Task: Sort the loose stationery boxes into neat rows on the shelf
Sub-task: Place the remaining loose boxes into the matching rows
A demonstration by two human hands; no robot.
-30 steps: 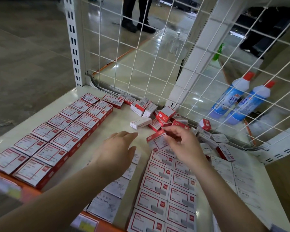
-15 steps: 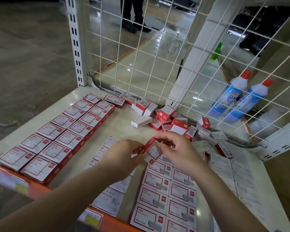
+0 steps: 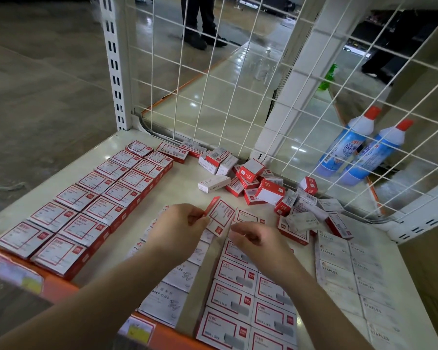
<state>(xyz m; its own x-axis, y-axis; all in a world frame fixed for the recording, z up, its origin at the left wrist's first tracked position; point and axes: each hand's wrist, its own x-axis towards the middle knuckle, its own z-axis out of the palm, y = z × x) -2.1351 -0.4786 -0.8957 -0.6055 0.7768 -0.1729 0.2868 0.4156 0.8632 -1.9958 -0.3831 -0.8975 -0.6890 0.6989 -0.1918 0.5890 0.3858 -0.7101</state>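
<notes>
Shelf [image 3: 182, 178], loose box pile [image 3: 261, 188] ahead

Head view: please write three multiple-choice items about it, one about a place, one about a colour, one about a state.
1. Where is the pile of loose boxes?
A. At the back of the shelf, by the wire mesh
B. On the floor
C. At the orange front edge

2. What colour are the caps of the two bottles behind the mesh?
A. Green
B. Red
C. Black

3. What is the left hand doing?
A. Lying flat on the shelf
B. Hanging idle, holding nothing
C. Pinching a red and white box, which is lifted and tilted

Key: 1 A, the jumbled boxes lie against the mesh at the far side of the shelf. 2 B, both caps are red. 3 C, thumb and fingers pinch the edge of the box above the rows; the right hand holds nothing.
</notes>
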